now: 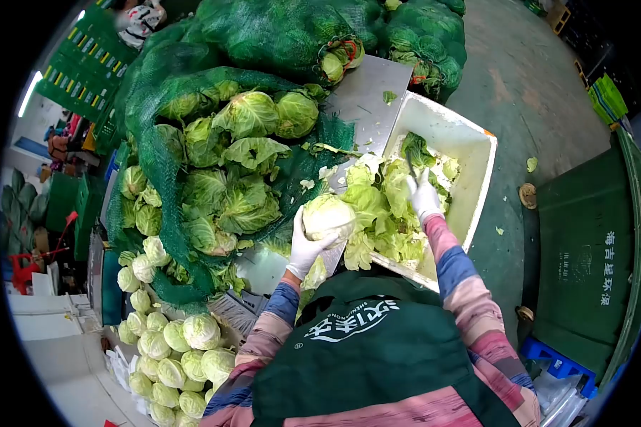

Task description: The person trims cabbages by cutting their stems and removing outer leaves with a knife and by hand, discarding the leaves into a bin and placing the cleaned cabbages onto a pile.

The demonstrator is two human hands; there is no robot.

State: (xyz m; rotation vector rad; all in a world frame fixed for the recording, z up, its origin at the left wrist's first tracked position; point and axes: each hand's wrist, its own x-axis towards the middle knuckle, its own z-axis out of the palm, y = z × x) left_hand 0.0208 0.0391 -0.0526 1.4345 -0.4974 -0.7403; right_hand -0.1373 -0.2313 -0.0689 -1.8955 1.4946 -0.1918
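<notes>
My left hand, in a white glove, holds a pale trimmed cabbage from its left side, just left of the white foam box. Inside that box lie loose green cabbage leaves. My right hand, also gloved in white, is above the leaves with its fingers closed round the end of a dark, thin tool, partly hidden and hard to make out. An opened green mesh sack at the left holds several leafy cabbages.
Full mesh sacks lie across the metal table. Trimmed cabbages are piled at the lower left. A large green bin stands at the right, with a blue crate near its foot.
</notes>
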